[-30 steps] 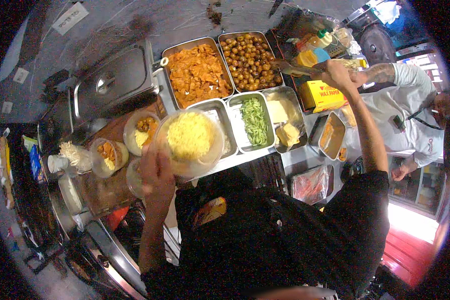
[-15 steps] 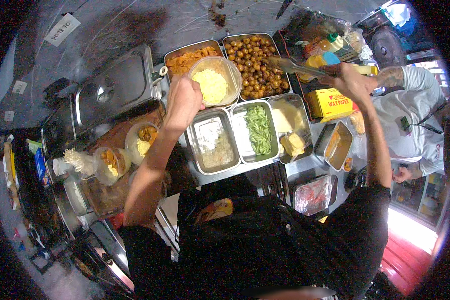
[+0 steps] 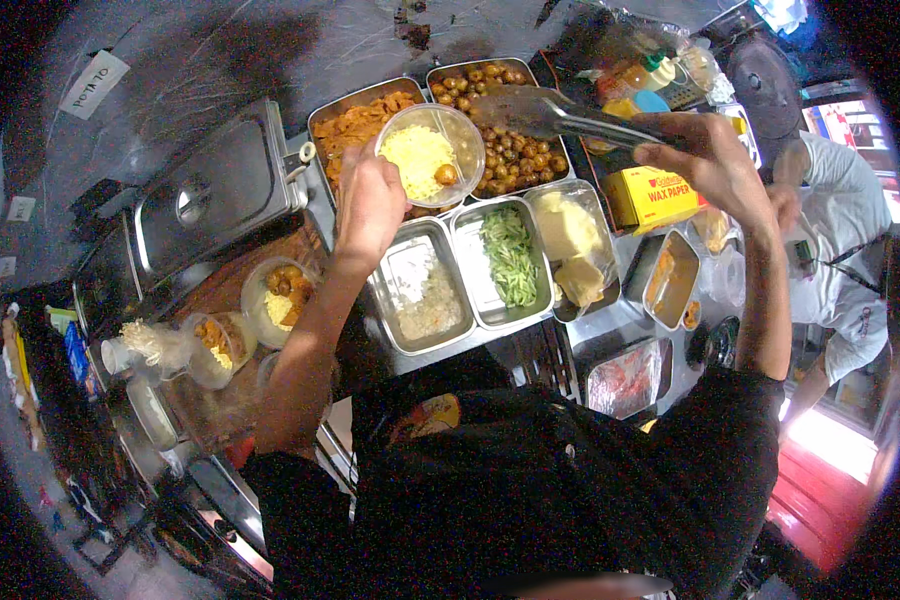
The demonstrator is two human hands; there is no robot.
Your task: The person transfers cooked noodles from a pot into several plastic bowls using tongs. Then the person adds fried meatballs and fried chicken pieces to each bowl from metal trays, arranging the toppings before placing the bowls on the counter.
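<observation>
My left hand (image 3: 370, 208) grips the rim of a clear plastic bowl (image 3: 470, 150). Inside it are yellow shreds (image 3: 410, 152) and one small brown ball (image 3: 445, 175) that looks like a baby potato. Metal tongs (image 3: 595, 125) are held in my right hand (image 3: 705, 160), their tips over the bowl's right side and a metal pan of glossy brown balls (image 3: 520, 160). Whether the tips hold anything I cannot make out. Behind the bowl stands a pan of orange pieces (image 3: 370, 118), partly covered by it.
Nearer me are pans of chopped white bits (image 3: 430, 310), green strips (image 3: 510, 258) and yellow blocks (image 3: 578, 280). Filled clear bowls (image 3: 280, 300) stand on a brown board at left, beside a lidded steel pan (image 3: 210, 200). A yellow box (image 3: 652, 198) and a co-worker (image 3: 840, 230) are at right.
A brown ball now lies on the yellow shreds in the bowl. The tongs have swung left from the brown balls toward the bowl. The co-worker at right has shifted.
</observation>
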